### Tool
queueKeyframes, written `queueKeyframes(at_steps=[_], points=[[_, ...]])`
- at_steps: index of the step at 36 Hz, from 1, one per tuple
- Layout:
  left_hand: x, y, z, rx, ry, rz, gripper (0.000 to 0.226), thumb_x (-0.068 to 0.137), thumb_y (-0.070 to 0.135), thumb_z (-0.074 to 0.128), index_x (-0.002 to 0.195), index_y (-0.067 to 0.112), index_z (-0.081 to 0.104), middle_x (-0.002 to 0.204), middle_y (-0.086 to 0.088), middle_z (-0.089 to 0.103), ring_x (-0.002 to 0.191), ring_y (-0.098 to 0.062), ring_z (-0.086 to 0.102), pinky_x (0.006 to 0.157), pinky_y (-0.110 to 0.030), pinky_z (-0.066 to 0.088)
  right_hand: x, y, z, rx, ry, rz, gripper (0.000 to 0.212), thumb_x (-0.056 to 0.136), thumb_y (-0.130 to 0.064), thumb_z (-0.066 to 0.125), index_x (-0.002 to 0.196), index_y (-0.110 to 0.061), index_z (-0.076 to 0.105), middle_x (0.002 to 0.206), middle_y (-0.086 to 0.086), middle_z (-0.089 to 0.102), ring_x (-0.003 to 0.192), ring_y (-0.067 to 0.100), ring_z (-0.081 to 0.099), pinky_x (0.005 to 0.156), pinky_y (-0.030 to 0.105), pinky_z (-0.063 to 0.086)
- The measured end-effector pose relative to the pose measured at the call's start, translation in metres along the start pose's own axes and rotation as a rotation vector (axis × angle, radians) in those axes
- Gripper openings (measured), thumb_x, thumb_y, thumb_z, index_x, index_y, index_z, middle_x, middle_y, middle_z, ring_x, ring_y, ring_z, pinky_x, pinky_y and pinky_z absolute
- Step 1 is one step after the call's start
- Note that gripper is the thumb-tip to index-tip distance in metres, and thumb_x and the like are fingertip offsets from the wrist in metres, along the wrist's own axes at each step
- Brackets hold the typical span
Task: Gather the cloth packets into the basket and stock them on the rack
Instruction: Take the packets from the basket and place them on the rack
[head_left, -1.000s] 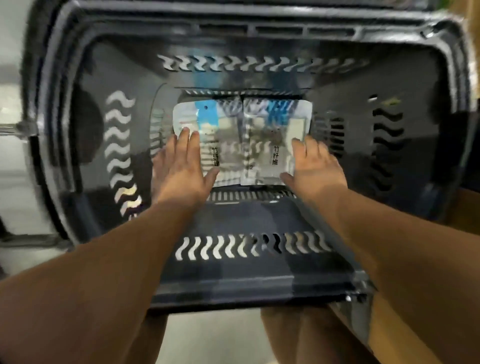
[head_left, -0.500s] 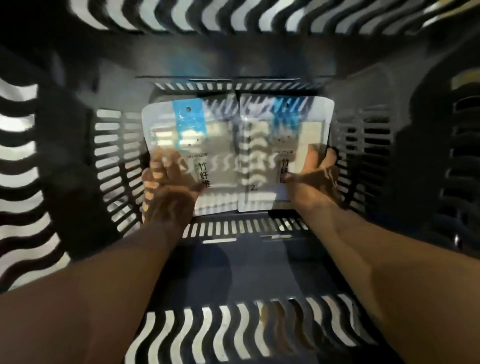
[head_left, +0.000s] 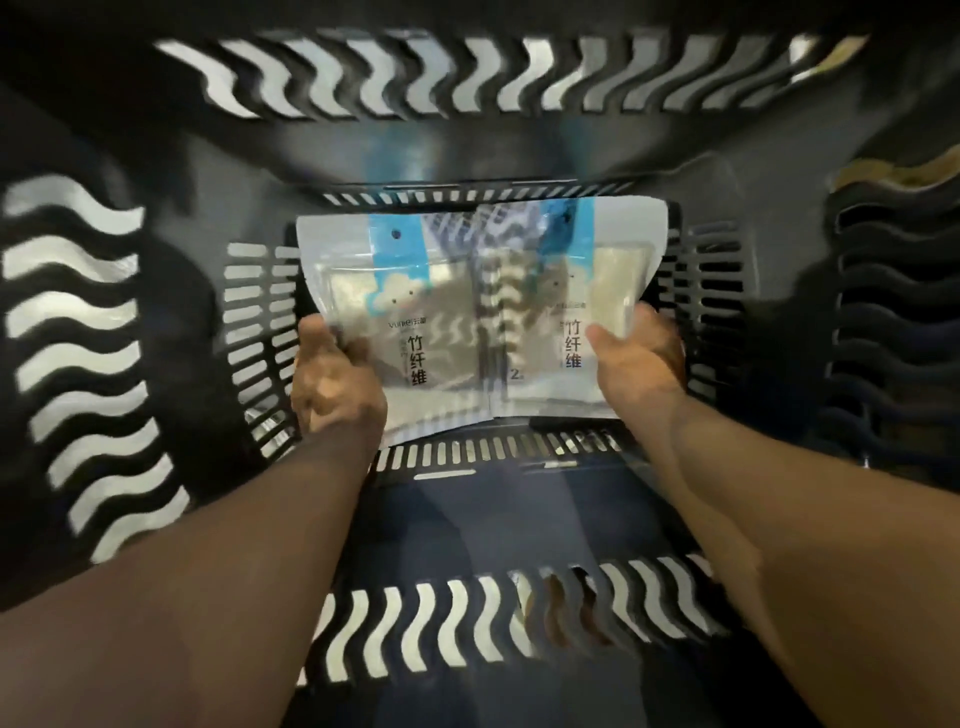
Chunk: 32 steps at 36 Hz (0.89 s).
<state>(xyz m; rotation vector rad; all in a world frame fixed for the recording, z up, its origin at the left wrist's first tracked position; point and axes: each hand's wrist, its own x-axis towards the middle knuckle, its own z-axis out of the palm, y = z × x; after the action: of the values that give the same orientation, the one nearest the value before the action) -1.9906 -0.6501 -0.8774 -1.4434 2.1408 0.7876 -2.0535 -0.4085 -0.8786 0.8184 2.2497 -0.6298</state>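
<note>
In the basket (head_left: 467, 150), the left hand (head_left: 337, 384) is pinching the left packet (head_left: 415, 291) at its near-left edge, and the right hand (head_left: 639, 358) is pinching the right packet (head_left: 571, 270) at its right edge. These look like light, slick pouches, probably floppy.

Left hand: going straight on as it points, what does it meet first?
The left hand grips the left packet; straight on, probably the basket floor, depth unclear.

We hold two glossy cloth packets side by side deep in the dark slotted basket (head_left: 130, 332), our left hand (head_left: 337, 384) gripping the left packet (head_left: 395, 312) at nine o'clock, our right hand (head_left: 636, 364) the right packet (head_left: 587, 270) at three.
</note>
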Motion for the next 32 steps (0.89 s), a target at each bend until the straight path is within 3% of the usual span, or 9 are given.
queueKeyframes(at_steps=[2, 6, 10, 18, 22, 25, 27, 30, 32], points=[[-0.011, 0.003, -0.011, 0.099, -0.013, 0.018, 0.028, 0.104, 0.013, 0.040, 0.131, 0.020, 0.042, 0.104, -0.012, 0.052, 0.099, -0.030, 0.054, 0.076, -0.037, 0.037, -0.014, 0.001, -0.008, 0.084, -0.031, -0.092, 0.032, 0.099, -0.028, 0.061, 0.128, -0.014, 0.060, 0.110, 0.001, 0.053, 0.100, 0.022, 0.054, 0.079, 0.019, 0.035], [-0.042, 0.013, -0.045, 0.078, -0.035, 0.078, 0.024, 0.104, 0.017, 0.038, 0.124, 0.024, 0.048, 0.107, -0.010, 0.059, 0.097, -0.031, 0.056, 0.078, -0.040, 0.041, -0.055, -0.006, -0.036, 0.185, -0.085, -0.173, 0.031, 0.103, -0.022, 0.055, 0.134, -0.016, 0.058, 0.107, -0.007, 0.058, 0.098, 0.015, 0.056, 0.078, 0.017, 0.041], [-0.079, 0.020, -0.097, 0.046, -0.102, 0.180, 0.007, 0.105, 0.021, 0.037, 0.111, 0.025, 0.040, 0.083, -0.001, 0.051, 0.081, -0.026, 0.050, 0.074, -0.037, 0.038, -0.104, -0.021, -0.081, 0.314, -0.025, -0.174, 0.032, 0.101, -0.014, 0.056, 0.133, -0.016, 0.061, 0.115, -0.004, 0.064, 0.107, 0.018, 0.060, 0.091, 0.029, 0.047], [-0.168, 0.051, -0.235, -0.012, -0.112, 0.261, 0.004, 0.106, 0.025, 0.037, 0.109, 0.023, 0.038, 0.089, -0.008, 0.055, 0.083, -0.030, 0.054, 0.070, -0.036, 0.038, -0.245, -0.069, -0.216, 0.602, 0.087, -0.153, 0.025, 0.098, -0.006, 0.060, 0.114, -0.025, 0.067, 0.100, -0.016, 0.069, 0.093, -0.001, 0.066, 0.068, 0.011, 0.055], [-0.211, 0.077, -0.310, -0.026, -0.110, 0.330, 0.020, 0.107, 0.023, 0.036, 0.123, 0.014, 0.044, 0.095, -0.010, 0.056, 0.091, -0.034, 0.057, 0.073, -0.037, 0.038, -0.321, -0.094, -0.287, 0.664, 0.128, -0.192, 0.025, 0.096, -0.007, 0.063, 0.114, -0.022, 0.069, 0.103, -0.010, 0.075, 0.098, 0.011, 0.072, 0.084, 0.034, 0.060], [-0.247, 0.100, -0.369, -0.050, -0.096, 0.406, 0.022, 0.107, 0.020, 0.037, 0.123, 0.007, 0.046, 0.098, -0.007, 0.052, 0.092, -0.030, 0.052, 0.074, -0.034, 0.032, -0.374, -0.109, -0.335, 0.715, 0.151, -0.252, 0.025, 0.094, -0.003, 0.064, 0.116, -0.014, 0.070, 0.093, -0.012, 0.077, 0.088, 0.007, 0.073, 0.074, 0.026, 0.059], [-0.270, 0.114, -0.406, -0.087, -0.090, 0.446, 0.020, 0.107, 0.019, 0.037, 0.120, 0.006, 0.046, 0.095, -0.004, 0.050, 0.087, -0.024, 0.047, 0.072, -0.032, 0.030, -0.406, -0.118, -0.362, 0.778, 0.151, -0.257, 0.025, 0.094, -0.005, 0.065, 0.113, -0.020, 0.072, 0.092, -0.014, 0.077, 0.086, 0.007, 0.074, 0.073, 0.026, 0.060], [-0.300, 0.135, -0.455, -0.180, -0.082, 0.553, 0.011, 0.106, 0.016, 0.039, 0.111, 0.011, 0.047, 0.091, -0.003, 0.053, 0.083, -0.023, 0.047, 0.065, -0.032, 0.027, -0.447, -0.131, -0.388, 0.810, 0.107, -0.255, 0.028, 0.094, -0.011, 0.066, 0.099, -0.037, 0.075, 0.101, 0.001, 0.077, 0.096, 0.024, 0.074, 0.085, 0.050, 0.060], [-0.318, 0.148, -0.483, -0.232, -0.101, 0.624, 0.005, 0.106, 0.021, 0.040, 0.102, 0.020, 0.042, 0.086, 0.000, 0.056, 0.082, -0.024, 0.053, 0.060, -0.033, 0.032, -0.473, -0.142, -0.400, 0.849, 0.101, -0.242, 0.031, 0.093, -0.010, 0.067, 0.094, -0.040, 0.075, 0.100, 0.001, 0.078, 0.096, 0.026, 0.074, 0.088, 0.055, 0.058]])
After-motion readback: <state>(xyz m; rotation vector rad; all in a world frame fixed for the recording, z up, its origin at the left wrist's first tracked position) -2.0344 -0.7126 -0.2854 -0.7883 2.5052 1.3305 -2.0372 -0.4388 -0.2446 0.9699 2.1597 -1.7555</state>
